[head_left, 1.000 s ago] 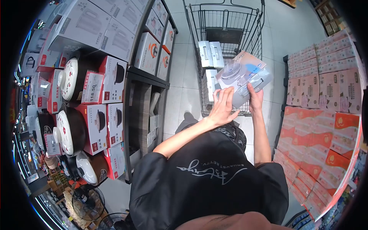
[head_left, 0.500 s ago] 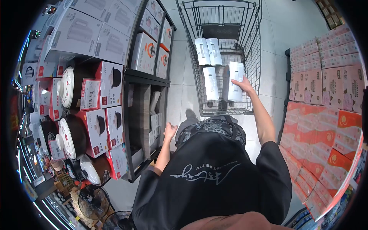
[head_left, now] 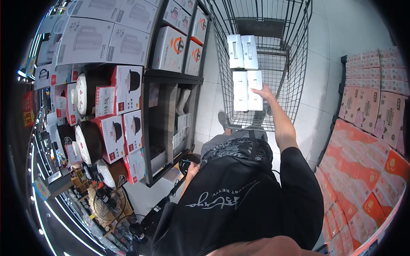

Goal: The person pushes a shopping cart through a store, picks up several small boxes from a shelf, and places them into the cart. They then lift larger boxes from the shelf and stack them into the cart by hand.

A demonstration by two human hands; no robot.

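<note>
My right hand point(head_left: 263, 92) is closed around the right edge of a white box point(head_left: 255, 81), thumb on top and other fingers mostly hidden. This box lies in the shopping cart point(head_left: 294, 81), side by side with another white box point(head_left: 240, 91). Just beyond them are two more white boxes, a left one point(head_left: 235, 51) and a right one point(head_left: 250, 51), with dark slot marks on top. My left hand point(head_left: 193, 170) hangs low by my hip near the shelf's bottom corner, fingers loosely curled, with nothing visible in it. A round black object point(head_left: 186, 164) shows behind it.
To the left, a dark-framed shelf point(head_left: 171, 79) bears boxed appliances, with pot boxes point(head_left: 128, 89) and lidded pots point(head_left: 87, 141) beside it. Standing fans point(head_left: 128, 230) are at lower left. Stacked pink packs point(head_left: 367, 106) and red-and-white packs point(head_left: 358, 170) line the right side.
The white box under my right hand has moved left, closing the gap to the neighbouring front box. My left hand has dropped back closer to my hip. The view has shifted slightly.
</note>
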